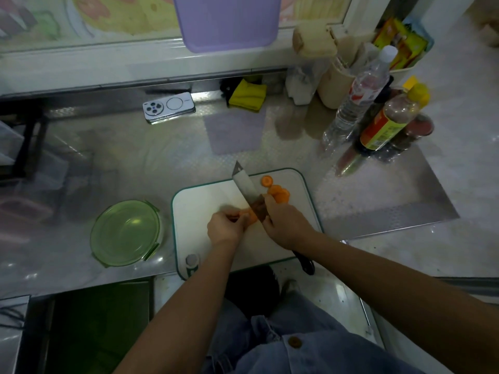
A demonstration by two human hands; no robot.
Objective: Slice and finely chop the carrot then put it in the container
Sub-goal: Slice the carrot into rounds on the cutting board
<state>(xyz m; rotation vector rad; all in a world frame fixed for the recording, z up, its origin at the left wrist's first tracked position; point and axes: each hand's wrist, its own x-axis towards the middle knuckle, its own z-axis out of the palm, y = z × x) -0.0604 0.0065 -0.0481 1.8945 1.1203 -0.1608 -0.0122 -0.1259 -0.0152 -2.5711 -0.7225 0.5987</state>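
On the white cutting board my left hand holds down the orange carrot with curled fingers. My right hand grips the knife, whose blade lies across the carrot's cut end with its tip pointing away from me. Several round carrot slices lie on the board just right of the blade. The green round container stands on the counter to the left of the board, with nothing in it.
A phone and a yellow cloth lie at the back of the steel counter. Bottles and jars crowd the back right. A purple board leans on the wall. The counter's front edge is just below the board.
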